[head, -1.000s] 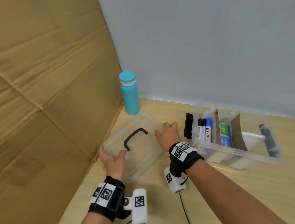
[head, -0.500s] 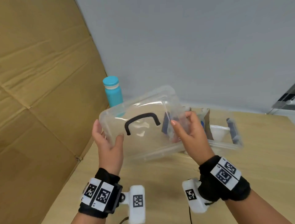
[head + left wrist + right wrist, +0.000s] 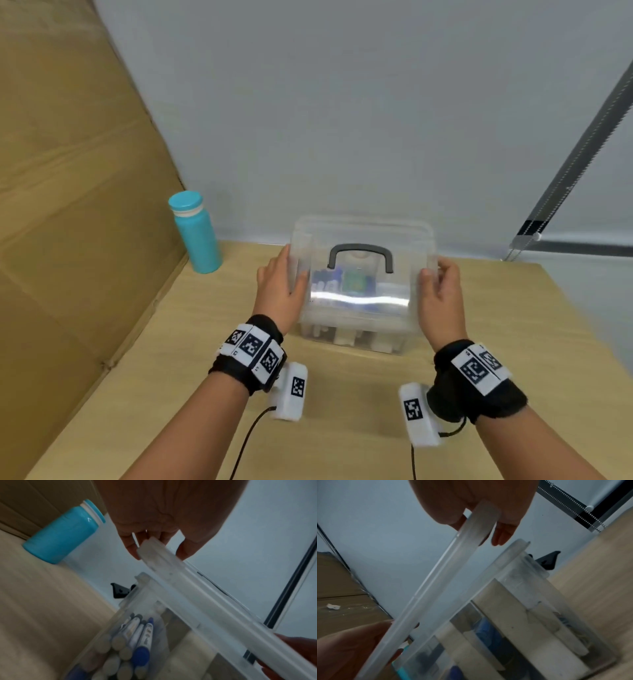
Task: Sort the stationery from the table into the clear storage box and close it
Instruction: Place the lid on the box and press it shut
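The clear lid [image 3: 363, 263] with a dark handle [image 3: 359, 255] hovers tilted just above the clear storage box [image 3: 352, 334], which stands on the wooden table [image 3: 342, 428]. My left hand [image 3: 279, 291] grips the lid's left end [image 3: 150, 553]; my right hand [image 3: 440, 298] grips its right end [image 3: 481, 520]. A gap shows between the lid edge [image 3: 205, 609] and the box rim [image 3: 142, 580]. Inside the box lie several markers [image 3: 137, 639], cardboard dividers [image 3: 505, 608] and a green packet [image 3: 354, 282]. Black latches [image 3: 120, 590] hang open at the box ends.
A teal bottle [image 3: 197, 233] stands at the back left against a cardboard panel [image 3: 75, 205]. A grey wall [image 3: 342, 120] runs behind the table. A dark blind rail with a bead chain [image 3: 575, 164] hangs at the right.
Both hands lifted the lid off the table at the left and carried it right, over the box. It has turned level with the box and come down close to the rim.
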Demonstrator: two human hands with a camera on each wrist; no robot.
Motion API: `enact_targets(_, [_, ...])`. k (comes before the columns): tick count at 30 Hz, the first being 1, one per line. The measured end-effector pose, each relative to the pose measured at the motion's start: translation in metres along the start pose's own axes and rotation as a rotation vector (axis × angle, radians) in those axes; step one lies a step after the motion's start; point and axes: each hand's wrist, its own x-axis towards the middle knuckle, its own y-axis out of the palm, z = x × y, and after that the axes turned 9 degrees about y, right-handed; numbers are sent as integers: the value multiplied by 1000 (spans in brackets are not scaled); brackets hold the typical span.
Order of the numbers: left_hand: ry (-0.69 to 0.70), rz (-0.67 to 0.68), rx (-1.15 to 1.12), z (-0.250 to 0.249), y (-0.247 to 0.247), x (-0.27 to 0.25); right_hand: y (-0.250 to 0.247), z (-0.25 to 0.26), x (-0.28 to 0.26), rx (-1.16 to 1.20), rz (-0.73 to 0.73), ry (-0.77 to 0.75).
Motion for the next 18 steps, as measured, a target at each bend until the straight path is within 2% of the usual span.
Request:
enact_targets(3, [-104,52,83,1,13,10,2,-7,19,-215,-4,54])
enact_targets(7, [-178,179,117,7,24,22,7,-9,32,-332,135,195])
enact_targets(12, [-232,264,27,2,23,28,14,-8,34,-533,232,141])
enact_targets(18, [-197,253,-24,16,29,28,16,-14,43,-710,255,73])
